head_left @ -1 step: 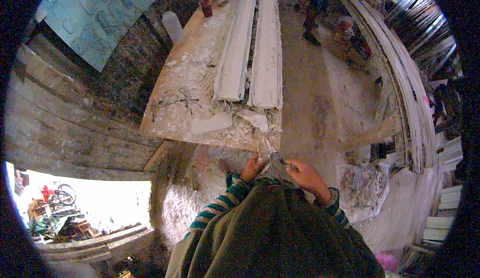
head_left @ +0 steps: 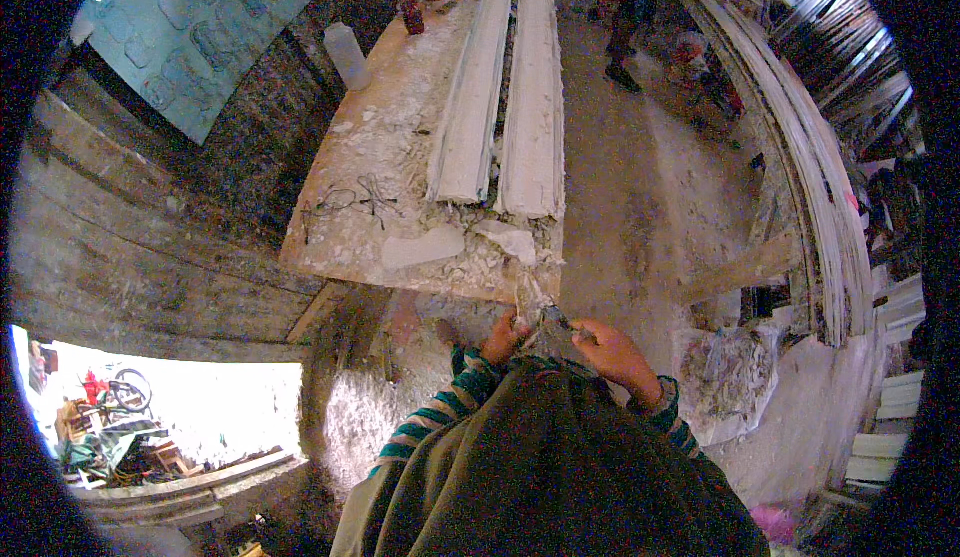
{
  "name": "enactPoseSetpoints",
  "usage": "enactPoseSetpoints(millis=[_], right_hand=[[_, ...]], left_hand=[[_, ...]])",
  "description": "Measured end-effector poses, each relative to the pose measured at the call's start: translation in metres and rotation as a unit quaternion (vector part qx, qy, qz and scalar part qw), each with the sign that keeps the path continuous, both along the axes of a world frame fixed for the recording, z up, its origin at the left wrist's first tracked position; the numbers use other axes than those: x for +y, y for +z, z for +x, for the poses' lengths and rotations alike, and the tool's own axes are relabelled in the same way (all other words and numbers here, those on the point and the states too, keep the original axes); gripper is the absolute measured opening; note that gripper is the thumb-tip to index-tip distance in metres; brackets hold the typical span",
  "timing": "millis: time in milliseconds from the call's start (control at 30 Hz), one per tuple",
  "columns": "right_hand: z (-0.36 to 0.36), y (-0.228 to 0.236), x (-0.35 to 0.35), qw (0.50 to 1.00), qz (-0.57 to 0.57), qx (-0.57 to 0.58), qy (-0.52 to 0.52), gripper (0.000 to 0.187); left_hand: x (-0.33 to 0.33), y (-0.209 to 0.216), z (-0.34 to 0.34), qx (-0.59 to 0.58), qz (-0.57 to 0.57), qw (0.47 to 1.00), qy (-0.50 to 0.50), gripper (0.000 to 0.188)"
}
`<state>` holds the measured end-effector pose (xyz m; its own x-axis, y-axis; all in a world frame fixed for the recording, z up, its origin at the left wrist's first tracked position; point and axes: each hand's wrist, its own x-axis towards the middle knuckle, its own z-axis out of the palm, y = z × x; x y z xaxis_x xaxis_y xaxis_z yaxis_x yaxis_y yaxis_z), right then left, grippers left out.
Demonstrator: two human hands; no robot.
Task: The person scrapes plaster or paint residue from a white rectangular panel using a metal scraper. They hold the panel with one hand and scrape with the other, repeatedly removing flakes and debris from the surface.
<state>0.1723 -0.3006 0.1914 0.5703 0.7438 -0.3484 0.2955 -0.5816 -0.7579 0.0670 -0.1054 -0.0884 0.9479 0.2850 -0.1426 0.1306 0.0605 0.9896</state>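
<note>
**Small dark tool (head_left: 554,315) by table (head_left: 318,242) edge**

My feed: right hand (head_left: 612,354) grasps the tool, which sits between both hands. Left hand (head_left: 503,339) curled, can't tell if gripping. White mouldings (head_left: 532,127) lie beyond.

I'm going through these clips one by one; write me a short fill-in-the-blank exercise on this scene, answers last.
1. ____ long white moulded strips lie side by side on the dusty wooden table.
2. The tangled thin dark cord lies to the ____ of these strips.
3. The person's bare left hand is nearer that cord than the ____ hand.

Missing words: Two; left; right.
</note>
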Motion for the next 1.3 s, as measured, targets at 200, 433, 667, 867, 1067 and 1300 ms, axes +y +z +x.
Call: enactPoseSetpoints(millis=[200, 433, 667, 867, 1067, 1300], right_hand=[[0.001, 0.01, -0.003, 0.999, -0.003, 0.037, -0.013, 0.036], [0.005, 0.012, -0.002, 0.999, -0.008, 0.045, 0.004, 0.038], [0.001, 0.016, -0.01, 0.999, -0.031, 0.007, 0.033, 0.041], [-0.007, 0.021, -0.009, 0.996, -0.082, 0.017, 0.023, 0.042], [-0.013, 0.029, -0.005, 0.998, -0.065, 0.012, 0.001, 0.042], [-0.019, 0.015, 0.003, 0.998, -0.045, -0.033, -0.01, 0.039]], left_hand=[[-0.009, 0.024, -0.004, 0.004, 0.066, 0.997, 0.028, 0.089], [-0.018, 0.064, 0.005, -0.001, -0.145, 0.988, -0.046, 0.092], [-0.014, 0.082, 0.006, 0.031, 0.163, 0.986, -0.022, 0.068], [-0.012, 0.111, 0.007, 0.074, 0.197, 0.977, -0.04, 0.066], [-0.022, 0.129, 0.01, 0.127, 0.171, 0.976, 0.048, 0.074], [-0.012, 0.116, 0.015, 0.204, 0.218, 0.954, 0.019, 0.083]])
